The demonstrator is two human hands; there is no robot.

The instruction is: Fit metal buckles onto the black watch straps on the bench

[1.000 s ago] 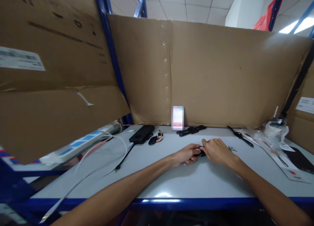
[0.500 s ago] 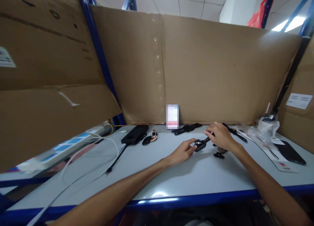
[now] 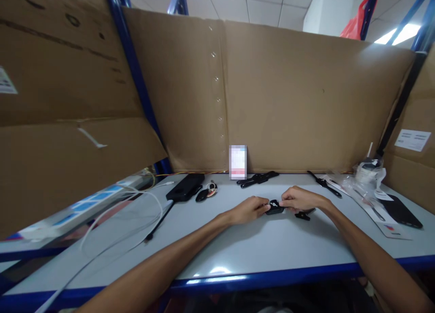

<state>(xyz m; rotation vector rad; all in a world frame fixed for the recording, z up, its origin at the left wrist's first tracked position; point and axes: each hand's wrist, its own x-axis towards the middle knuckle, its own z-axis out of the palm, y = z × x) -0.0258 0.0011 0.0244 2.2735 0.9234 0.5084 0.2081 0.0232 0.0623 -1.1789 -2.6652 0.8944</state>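
My left hand [image 3: 250, 209] pinches the left end of a small black watch [image 3: 275, 207] with pale marks on its face. The fingers of my right hand [image 3: 302, 198] are closed on the watch's right end, and they hide its strap there. Just below my right hand, a small black piece [image 3: 302, 216] lies on the table, partly covered. Beyond both hands, a dark bundle of straps [image 3: 258, 179] rests near the cardboard. To the right of my right hand lies another black strap-like watch [image 3: 324, 184].
A phone with a lit, blurred screen [image 3: 238, 162] leans against the cardboard wall [image 3: 306, 100]. Leftward are a black box-shaped device [image 3: 185, 187], keys [image 3: 211, 188], white cables [image 3: 159, 204] and a power strip [image 3: 88, 204]. Plastic packaging [image 3: 369, 181] and a black phone [image 3: 403, 211] are at the right.
My right hand has come down and left, from the outstretched strap to the edge of the watch body. The watch face has turned and sits closer between both hands.
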